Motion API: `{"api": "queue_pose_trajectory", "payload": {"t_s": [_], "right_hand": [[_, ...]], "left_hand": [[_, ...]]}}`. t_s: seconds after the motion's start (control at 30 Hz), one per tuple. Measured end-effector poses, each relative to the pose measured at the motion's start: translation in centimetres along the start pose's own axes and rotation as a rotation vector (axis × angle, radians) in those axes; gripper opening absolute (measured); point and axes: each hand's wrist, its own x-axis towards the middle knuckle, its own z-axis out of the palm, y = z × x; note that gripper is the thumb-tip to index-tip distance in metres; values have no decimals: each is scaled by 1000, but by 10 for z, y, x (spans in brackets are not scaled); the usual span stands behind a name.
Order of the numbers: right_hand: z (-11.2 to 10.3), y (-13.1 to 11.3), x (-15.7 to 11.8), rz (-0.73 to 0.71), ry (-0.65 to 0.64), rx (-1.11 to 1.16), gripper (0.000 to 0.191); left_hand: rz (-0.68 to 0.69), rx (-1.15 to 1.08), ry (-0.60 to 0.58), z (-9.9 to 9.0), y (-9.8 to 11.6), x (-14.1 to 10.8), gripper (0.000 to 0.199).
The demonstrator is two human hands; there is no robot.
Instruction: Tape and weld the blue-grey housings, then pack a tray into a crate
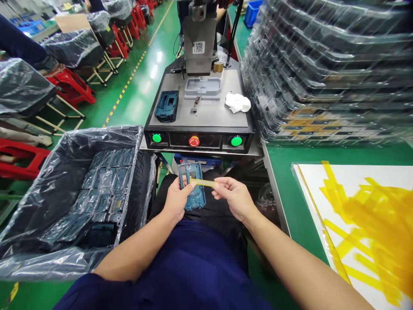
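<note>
My left hand (176, 200) holds a blue plastic frame part (193, 187) upright over my lap, thumb pressing on its face. My right hand (232, 196) pinches one end of a yellow tape strip (204, 182) that lies across the part's front; the other end sits under my left thumb. Ahead stands a press machine (200, 107) with two green buttons and a red one, and another blue frame part (167, 106) lies on its deck.
A plastic-lined bin (41, 254) of several blue parts sits at my left. Stacked clear trays (322, 73) fill the green bench at right. A white board (325, 185) carries several yellow tape strips. A white cloth (238, 102) lies on the machine deck. Red stools stand far left.
</note>
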Motion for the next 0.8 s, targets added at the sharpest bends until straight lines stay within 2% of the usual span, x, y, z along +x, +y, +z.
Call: {"api": "queue_pose_trajectory", "payload": {"t_s": [0.07,0.17,0.23,0.3,0.37,0.5,0.67,0.8], "right_hand": [[-1,2,0,-229,86,-126,40],[-3,2,-5,-788,181,-458,10],[-3,1,-10,-1118,186,-651,15],[-3,1,-14,-1318,156,-766,25],[-3,2,-16,-1419,99,-851,29],[-2,6,-14,-1496,-49,-949,30],[3,5,-13,-1488,-207,-1018,24],[4,6,-12,-1453,-298,-1043,28]], "left_hand": [[-59,-38,-19,2,1,-1,53],[-197,-118,-48,4,1,-3,46],[-260,-154,-67,5,-1,-5,41],[-280,-172,-85,6,-4,-6,37],[-278,-188,-117,8,-8,-8,35],[-274,-226,-219,11,-13,-11,34],[-251,-286,-243,10,-14,-10,28],[-239,-302,-238,6,-15,-8,27]]}}
